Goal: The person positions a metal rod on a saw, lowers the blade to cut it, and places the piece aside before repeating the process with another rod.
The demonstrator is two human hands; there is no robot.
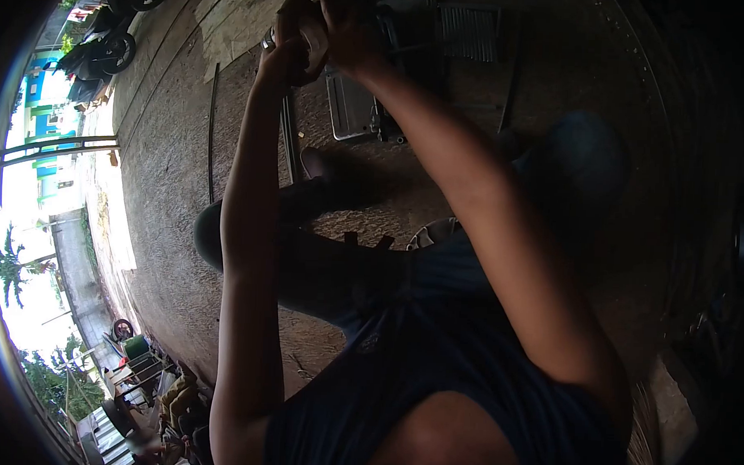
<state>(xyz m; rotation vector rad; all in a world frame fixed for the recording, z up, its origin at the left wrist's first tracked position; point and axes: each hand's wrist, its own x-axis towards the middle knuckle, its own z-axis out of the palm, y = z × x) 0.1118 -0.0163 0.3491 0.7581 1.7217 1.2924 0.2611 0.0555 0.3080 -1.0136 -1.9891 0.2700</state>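
Note:
At the top edge, my left hand (284,60) is closed round a pale and brown ring-shaped thing (316,40), perhaps a roll of tape. Close against its right side is my right hand (352,43), fingers bent and partly cut off by the frame; what they grip is too dark to make out. Both arms stretch forward, away from my body. Just below and right of the hands, a grey metal panel (349,109) lies on the ground.
Thin metal bars (213,133) lie on the rough floor (165,160). A ribbed metal piece (467,32) is at the top. My bent legs (322,268) are below the hands. Motorcycles (108,55) stand at upper left; piled items (182,398) are at lower left.

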